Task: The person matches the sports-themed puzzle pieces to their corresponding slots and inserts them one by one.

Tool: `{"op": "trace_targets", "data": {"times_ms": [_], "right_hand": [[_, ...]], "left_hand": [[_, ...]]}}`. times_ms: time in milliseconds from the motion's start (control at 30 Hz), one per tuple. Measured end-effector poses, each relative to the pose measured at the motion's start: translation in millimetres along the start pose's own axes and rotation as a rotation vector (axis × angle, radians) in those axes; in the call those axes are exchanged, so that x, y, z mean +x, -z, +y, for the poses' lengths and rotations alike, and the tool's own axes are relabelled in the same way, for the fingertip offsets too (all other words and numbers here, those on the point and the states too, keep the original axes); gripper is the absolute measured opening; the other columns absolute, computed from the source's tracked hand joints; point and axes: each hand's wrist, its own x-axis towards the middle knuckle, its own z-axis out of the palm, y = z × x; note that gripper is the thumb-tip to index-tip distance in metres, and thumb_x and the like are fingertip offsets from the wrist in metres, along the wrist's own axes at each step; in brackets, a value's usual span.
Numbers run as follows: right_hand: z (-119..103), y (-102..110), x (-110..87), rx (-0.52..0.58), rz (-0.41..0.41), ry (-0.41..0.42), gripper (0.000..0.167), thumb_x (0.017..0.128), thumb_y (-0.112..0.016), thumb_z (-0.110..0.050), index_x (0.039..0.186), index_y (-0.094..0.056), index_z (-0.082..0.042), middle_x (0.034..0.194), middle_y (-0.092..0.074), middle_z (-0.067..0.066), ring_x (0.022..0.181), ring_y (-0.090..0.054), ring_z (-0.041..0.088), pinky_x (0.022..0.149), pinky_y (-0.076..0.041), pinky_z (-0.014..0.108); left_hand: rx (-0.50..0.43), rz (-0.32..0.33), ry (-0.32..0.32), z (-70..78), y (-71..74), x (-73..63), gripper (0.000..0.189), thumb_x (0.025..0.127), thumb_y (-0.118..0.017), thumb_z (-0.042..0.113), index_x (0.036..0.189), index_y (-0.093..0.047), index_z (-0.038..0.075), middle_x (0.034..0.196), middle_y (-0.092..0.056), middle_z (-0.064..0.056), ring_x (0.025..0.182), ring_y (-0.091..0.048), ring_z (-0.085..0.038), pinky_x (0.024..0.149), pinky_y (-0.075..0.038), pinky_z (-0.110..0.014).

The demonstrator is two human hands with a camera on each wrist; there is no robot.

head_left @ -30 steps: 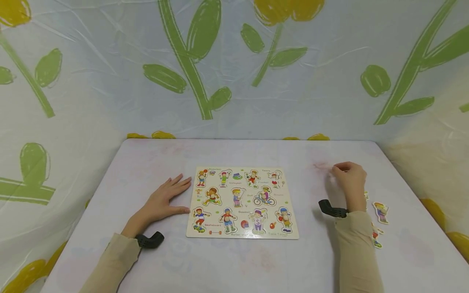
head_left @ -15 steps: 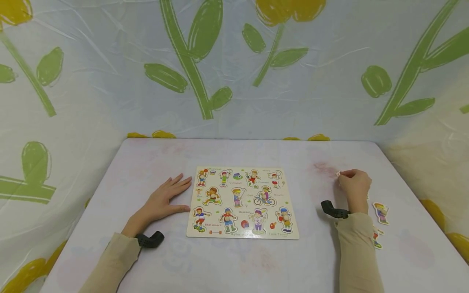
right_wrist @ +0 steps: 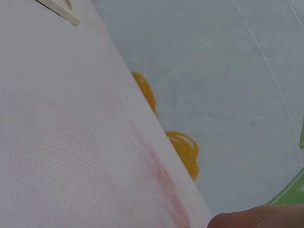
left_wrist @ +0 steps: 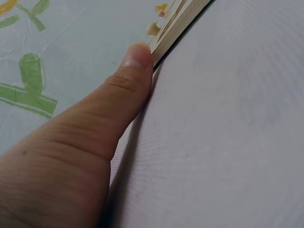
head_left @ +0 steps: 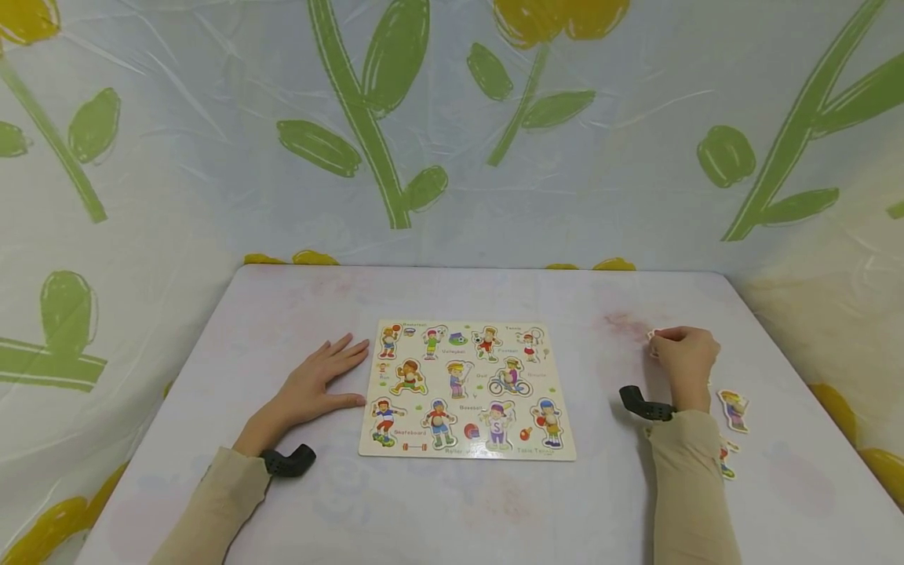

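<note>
A flat puzzle board (head_left: 466, 453) printed with children playing sports lies mid-table. My left hand (head_left: 311, 384) rests spread on the table at its left side, fingers straight. In the left wrist view the thumb (left_wrist: 126, 90) touches the board's edge (left_wrist: 178, 35). On the right, my right hand (head_left: 685, 357) pinches a small puzzle piece (head_left: 653, 337) between thumb and fingertips; most of the piece is hidden by the hand. Only a bit of that hand (right_wrist: 261, 218) shows in the right wrist view.
A puzzle piece of a child in a yellow cap (head_left: 734, 410) lies right of the right wrist. Another piece (head_left: 727, 459) is partly hidden by the right sleeve (head_left: 688, 486). A flower-printed cloth (head_left: 565, 204) hangs behind the table.
The right hand has moved a little right and toward the near side, and the piece at its fingertips now shows more. My left hand and the board stay in place.
</note>
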Motion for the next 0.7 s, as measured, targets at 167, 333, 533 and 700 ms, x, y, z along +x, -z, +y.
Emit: {"op": "trace_targets", "data": {"times_ms": [167,333,533,700], "right_hand": [[-1.8,-1.0,-1.7,0.009,0.023,0.042,0.034,0.091,-0.064,-0.017,0.112,-0.07,0.009,0.109,-0.063,0.024,0.113,-0.042,0.035,0.078,-0.034,0.037],[-7.2,-0.9,-4.8,0.014,0.01,0.062,0.034,0.093,-0.064,-0.019,0.113,-0.07,0.008,0.11,-0.065,0.024,0.107,-0.046,0.031,0.074,-0.035,0.032],[-17.5,-3.4,-5.4,0.026,-0.075,0.028,0.038,0.096,-0.064,-0.024,0.119,-0.067,0.006,0.113,-0.062,0.019,0.095,-0.05,0.024,0.064,-0.044,0.022],[-27.1,-11.6,-10.3,0.022,-0.103,0.08,0.035,0.094,-0.065,-0.02,0.116,-0.068,0.007,0.111,-0.064,0.021,0.094,-0.053,0.023,0.062,-0.045,0.017]], "left_hand": [[-0.004,0.0,0.003,0.3,0.3,-0.1,0.088,0.083,-0.072,0.059,0.153,-0.041,0.015,0.157,-0.037,0.003,0.15,-0.019,-0.025,0.121,-0.012,-0.051],[-0.005,-0.003,0.005,0.1,0.0,-0.2,0.088,0.083,-0.072,0.058,0.153,-0.041,0.015,0.158,-0.037,0.003,0.151,-0.018,-0.025,0.121,-0.012,-0.051],[-0.003,-0.003,0.004,0.5,-0.1,0.4,0.088,0.083,-0.071,0.059,0.153,-0.041,0.015,0.158,-0.036,0.004,0.151,-0.018,-0.025,0.121,-0.012,-0.051],[-0.004,0.0,-0.003,0.9,-0.1,0.7,0.088,0.083,-0.072,0.058,0.152,-0.041,0.014,0.157,-0.037,0.003,0.15,-0.019,-0.027,0.121,-0.012,-0.052]]}}
